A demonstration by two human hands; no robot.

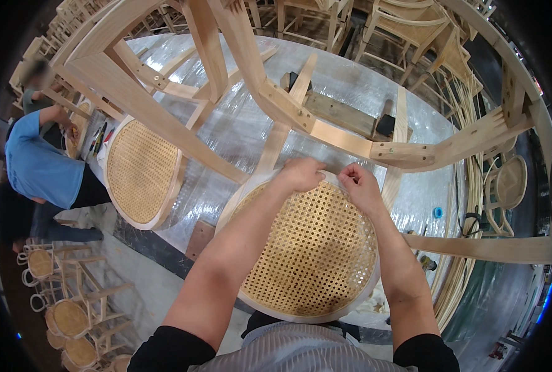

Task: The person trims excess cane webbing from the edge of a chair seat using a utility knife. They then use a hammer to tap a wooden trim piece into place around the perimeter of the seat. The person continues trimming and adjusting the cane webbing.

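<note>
A round cane-webbed chair seat (307,254) with a pale wooden rim lies in front of me, its near edge close to my body. My left hand (303,175) rests at its far rim, fingers curled and pressed together over the edge. Just to the right, my right hand (358,187) pinches at the same rim with thumb and forefinger; whatever lies between those fingertips is too small to make out. A pale wooden chair frame (344,137) with screwed joints arches up right behind both hands.
A second cane seat (142,170) lies to the left on the plastic-covered table (226,146). Long cane strips (459,260) run down the right side. A blue tape roll (438,212) sits near them. A person in a blue shirt (46,158) works at far left; cane chairs (71,319) stand below.
</note>
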